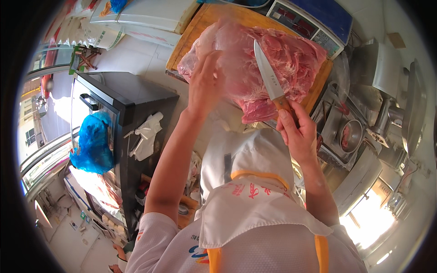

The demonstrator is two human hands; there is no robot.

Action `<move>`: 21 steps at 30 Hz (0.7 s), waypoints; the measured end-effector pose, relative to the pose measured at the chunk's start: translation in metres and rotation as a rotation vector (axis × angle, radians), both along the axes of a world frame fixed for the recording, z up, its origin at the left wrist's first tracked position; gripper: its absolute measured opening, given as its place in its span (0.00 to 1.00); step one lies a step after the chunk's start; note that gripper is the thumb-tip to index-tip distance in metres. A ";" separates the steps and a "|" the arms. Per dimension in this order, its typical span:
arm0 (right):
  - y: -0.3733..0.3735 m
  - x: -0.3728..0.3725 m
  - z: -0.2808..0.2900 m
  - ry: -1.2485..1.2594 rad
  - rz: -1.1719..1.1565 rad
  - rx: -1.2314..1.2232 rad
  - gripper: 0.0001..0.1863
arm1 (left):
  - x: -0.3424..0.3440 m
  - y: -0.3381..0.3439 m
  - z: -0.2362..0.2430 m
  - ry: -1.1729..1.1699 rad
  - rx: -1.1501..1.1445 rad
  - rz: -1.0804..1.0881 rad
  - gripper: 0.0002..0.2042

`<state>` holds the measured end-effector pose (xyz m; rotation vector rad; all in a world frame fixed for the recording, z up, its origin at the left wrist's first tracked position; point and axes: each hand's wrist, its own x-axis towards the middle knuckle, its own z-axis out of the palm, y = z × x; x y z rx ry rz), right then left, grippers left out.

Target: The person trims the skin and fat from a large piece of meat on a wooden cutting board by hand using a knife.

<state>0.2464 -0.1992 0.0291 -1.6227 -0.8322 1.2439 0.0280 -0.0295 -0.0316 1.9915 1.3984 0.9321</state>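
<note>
A large slab of raw pink meat [296,59] lies on a wooden cutting board [193,27] at the top centre. My left hand [205,84] is on its left part, fingers curled into the meat, partly smeared by motion, as is the meat around it. My right hand [296,127] is closed on the wooden handle of a knife [266,68], whose long steel blade points up and away over the middle of the meat. Below the board, my white apron [246,154] with orange trim covers my front.
A digital scale [309,25] stands behind the board. At right are a steel tray with a bowl [350,136] and steel machines [378,73]. At left, a dark cabinet [150,95] has a blue bag [91,141] by it. Another person's hand [119,252] shows at lower left.
</note>
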 end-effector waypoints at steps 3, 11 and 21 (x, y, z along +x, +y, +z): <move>0.003 -0.001 -0.002 -0.005 0.029 -0.016 0.18 | -0.002 -0.001 -0.015 0.005 -0.027 0.027 0.20; 0.012 -0.007 -0.005 -0.018 0.084 -0.057 0.17 | -0.022 0.023 -0.017 0.092 -0.162 -0.054 0.12; 0.027 -0.017 -0.027 -0.281 0.243 0.114 0.14 | -0.032 0.024 -0.002 -0.119 -0.313 -0.126 0.10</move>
